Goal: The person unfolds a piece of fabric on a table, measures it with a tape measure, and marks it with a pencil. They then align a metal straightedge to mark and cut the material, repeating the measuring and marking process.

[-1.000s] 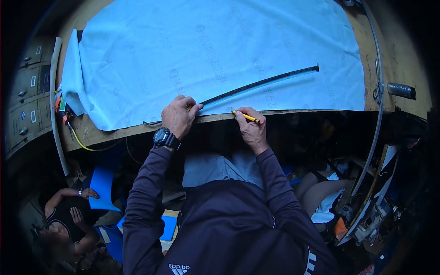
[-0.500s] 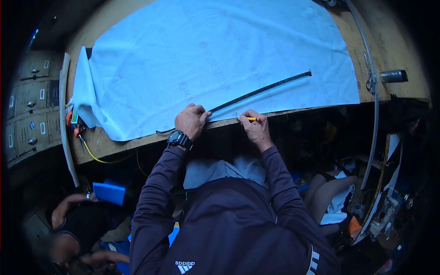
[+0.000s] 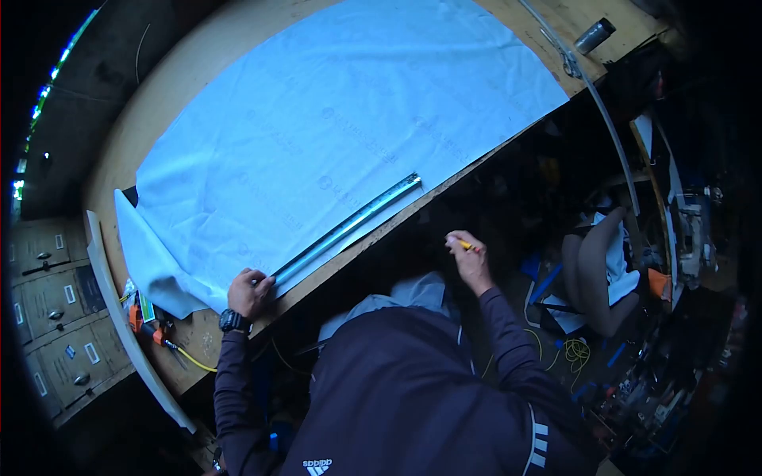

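Observation:
My left hand (image 3: 248,295), with a black watch on the wrist, is at the table's front edge, fingers closed on the near end of a measuring tape strip (image 3: 349,224). The strip lies slantwise over a sheet of white fabric (image 3: 262,159) with faint printed lettering, and its surface shines. Off the table, in front of the edge, my right hand (image 3: 475,266) grips a short yellow pencil (image 3: 466,245). The fabric is folded over at its left end.
Beneath the fabric is a wooden table (image 3: 115,170). An orange tool (image 3: 147,325) with a yellow cord sits at its left corner. A dark tube (image 3: 595,36) lies at the far right end. Metal drawers (image 3: 55,317) stand left, a chair (image 3: 595,274) right.
The view has turned. My left hand has moved left along the edge with the strip, which now looks shiny rather than dark. My right hand has lifted the pencil off the fabric.

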